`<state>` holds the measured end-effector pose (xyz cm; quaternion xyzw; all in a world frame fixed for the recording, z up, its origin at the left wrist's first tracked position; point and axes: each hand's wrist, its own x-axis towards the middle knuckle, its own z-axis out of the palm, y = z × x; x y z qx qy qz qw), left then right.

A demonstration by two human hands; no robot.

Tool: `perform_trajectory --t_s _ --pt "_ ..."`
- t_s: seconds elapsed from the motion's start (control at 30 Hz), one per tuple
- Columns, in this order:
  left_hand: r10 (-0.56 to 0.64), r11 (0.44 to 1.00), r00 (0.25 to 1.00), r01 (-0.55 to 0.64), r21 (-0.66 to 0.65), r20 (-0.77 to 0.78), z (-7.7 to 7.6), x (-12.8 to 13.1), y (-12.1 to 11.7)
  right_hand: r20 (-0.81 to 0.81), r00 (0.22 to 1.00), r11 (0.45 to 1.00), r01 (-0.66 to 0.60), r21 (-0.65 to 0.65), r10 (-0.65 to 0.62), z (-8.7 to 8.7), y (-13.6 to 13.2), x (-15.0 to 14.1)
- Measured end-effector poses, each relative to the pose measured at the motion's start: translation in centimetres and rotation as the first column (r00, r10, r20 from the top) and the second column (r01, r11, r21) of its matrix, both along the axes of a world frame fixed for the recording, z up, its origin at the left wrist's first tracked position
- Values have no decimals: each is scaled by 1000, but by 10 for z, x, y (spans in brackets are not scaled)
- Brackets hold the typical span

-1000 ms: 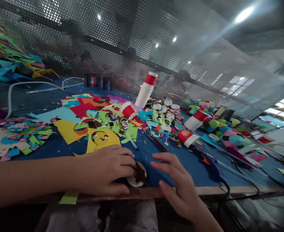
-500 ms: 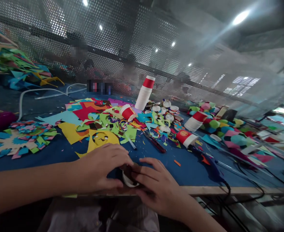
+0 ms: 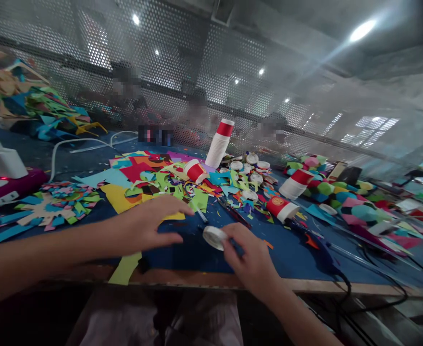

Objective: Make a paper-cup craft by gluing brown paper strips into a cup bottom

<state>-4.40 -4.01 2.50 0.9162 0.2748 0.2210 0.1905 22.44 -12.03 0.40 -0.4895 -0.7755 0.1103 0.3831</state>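
My right hand (image 3: pixel 245 250) pinches a round white paper cup bottom (image 3: pixel 214 238), a shallow ring with a rim, by its right edge, just above the blue tabletop. To its left, my left hand (image 3: pixel 157 226) is open, thumb and fingers spread with nothing between them, in front of the coloured paper scraps. Behind the cup bottom lie a pen-like stick (image 3: pixel 201 212) and dark-handled scissors (image 3: pixel 235 213). Similar white cup bottoms (image 3: pixel 252 158) are heaped farther back.
A tall stack of paper cups (image 3: pixel 218 146) leans near the mesh screen. Red-and-white cups (image 3: pixel 281 208) lie to the right, by a blue glue gun (image 3: pixel 317 247) with a trailing cable. A purple power strip (image 3: pixel 13 187) is on the left. A green paper strip (image 3: pixel 127 269) overhangs the front edge.
My hands have separated. The right now holds the cup bottom out to the right, while the left has let go and opened. The camera view has shifted slightly.
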Motion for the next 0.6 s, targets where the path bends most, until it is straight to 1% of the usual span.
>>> perform_trajectory --t_s 0.03,0.07,0.1,0.17,0.23,0.27,0.33,0.47,0.53,0.6 --pt "90 996 995 -90 -4 -42 7 -13 11 -38 998 997 51 -58 -53 3 3 5" --pt "163 985 976 -171 -39 -142 14 -26 23 -75 992 988 90 -127 -100 6 7 11" --pt "191 977 963 -206 -59 -189 21 -40 36 -110 984 974 113 -198 -137 9 11 18" --pt "209 969 943 -236 -78 -260 33 -63 62 -176 966 937 125 -326 -190 14 20 30" --pt "212 963 893 -261 -72 -398 39 -74 82 -230 946 901 118 -417 -230 19 27 39" --pt "208 962 885 -263 -78 -417 38 -74 88 -254 935 887 114 -448 -248 20 30 42" --pt "185 966 885 -243 -85 -427 32 -62 92 -303 910 865 105 -491 -282 22 35 43" --pt "113 987 907 -149 -58 -406 14 -20 78 -404 854 833 59 -550 -327 28 41 34" --pt "73 992 910 -108 -63 -407 15 -11 73 -450 825 821 30 -571 -343 33 44 29" --pt "77 992 921 -110 -64 -381 29 -19 77 -486 798 810 6 -587 -357 37 48 26"
